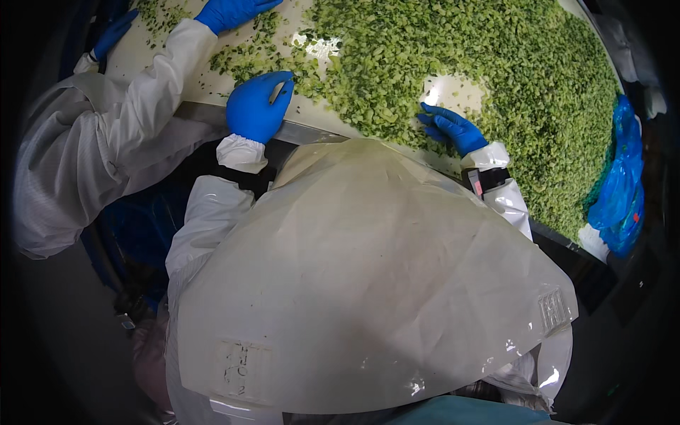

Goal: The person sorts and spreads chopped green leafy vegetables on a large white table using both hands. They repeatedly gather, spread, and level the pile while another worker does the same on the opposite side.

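Chopped green leafy pieces (552,106) lie in a thick layer over the right of a white worktable (319,114) and thinly towards the left. My left hand (259,106), in a blue glove, is at the table's near edge beside the thin scatter, thumb and fingers curved towards each other; a small dark bit shows near the fingertips, and whether it is pinched I cannot tell. Also blue-gloved, my right hand (451,129) rests with bent fingers at the near side of a bare patch among the pieces. What lies under its fingers is hidden.
At the left a co-worker in a white coat reaches over the table with blue-gloved hands (228,15) (113,36). Blue plastic bags (621,186) hang at the right edge. A metal rim (305,133) runs along the near side, by my white apron (372,265).
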The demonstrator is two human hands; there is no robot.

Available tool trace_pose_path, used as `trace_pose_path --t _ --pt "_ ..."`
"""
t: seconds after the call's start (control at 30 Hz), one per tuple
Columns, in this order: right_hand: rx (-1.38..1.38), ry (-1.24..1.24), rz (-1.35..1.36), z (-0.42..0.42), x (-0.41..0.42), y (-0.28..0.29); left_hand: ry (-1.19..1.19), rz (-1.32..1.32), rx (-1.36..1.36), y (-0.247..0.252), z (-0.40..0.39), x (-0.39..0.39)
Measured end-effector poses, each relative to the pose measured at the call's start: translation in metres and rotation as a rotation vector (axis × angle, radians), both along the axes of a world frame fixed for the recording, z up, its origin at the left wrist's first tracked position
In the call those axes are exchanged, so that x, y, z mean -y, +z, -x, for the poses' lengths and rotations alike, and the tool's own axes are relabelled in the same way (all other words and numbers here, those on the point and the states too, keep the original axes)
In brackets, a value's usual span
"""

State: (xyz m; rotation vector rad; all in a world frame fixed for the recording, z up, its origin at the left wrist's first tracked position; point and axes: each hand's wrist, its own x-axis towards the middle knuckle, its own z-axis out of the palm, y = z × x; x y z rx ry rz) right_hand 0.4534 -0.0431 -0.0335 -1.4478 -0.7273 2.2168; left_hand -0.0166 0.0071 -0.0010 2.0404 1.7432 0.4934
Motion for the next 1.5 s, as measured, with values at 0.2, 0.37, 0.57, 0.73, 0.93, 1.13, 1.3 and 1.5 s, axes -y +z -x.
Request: trace_pose_path --t 0.2,0.37,0.57,0.73,0.93,1.13,1.3,1.5 --pt "0.398 0.004 -0.382 0.001 -0.006 0.008 0.011 -0.018 0.002 -0.004 0.002 0.0" --pt "0.299 0.518 -0.427 0.046 -0.021 0.011 -0.018 -0.041 -0.014 -0.006 0.003 -0.001" --pt "0.773 0.204 -1.167 0.089 -0.089 0.016 -0.002 -0.044 -0.008 -0.002 0.002 0.0" --pt "0.956 0.921 -1.496 0.13 -0.096 -0.003 -0.004 -0.005 0.011 0.003 0.001 0.001" --pt "1.622 0.066 -0.874 -0.058 -0.122 -0.052 -0.001 0.025 0.028 0.005 0.001 0.001" --pt "1.14 -0.207 -0.227 -0.161 -0.108 -0.065 -0.01 0.023 0.036 0.003 0.002 0.0" --pt "0.352 -0.568 -0.453 -0.132 -0.066 -0.024 -0.003 -0.011 0.072 0.002 0.002 -0.001" --pt "0.718 -0.836 -0.264 -0.059 0.009 -0.026 0.01 0.005 0.055 0.003 0.002 0.001"
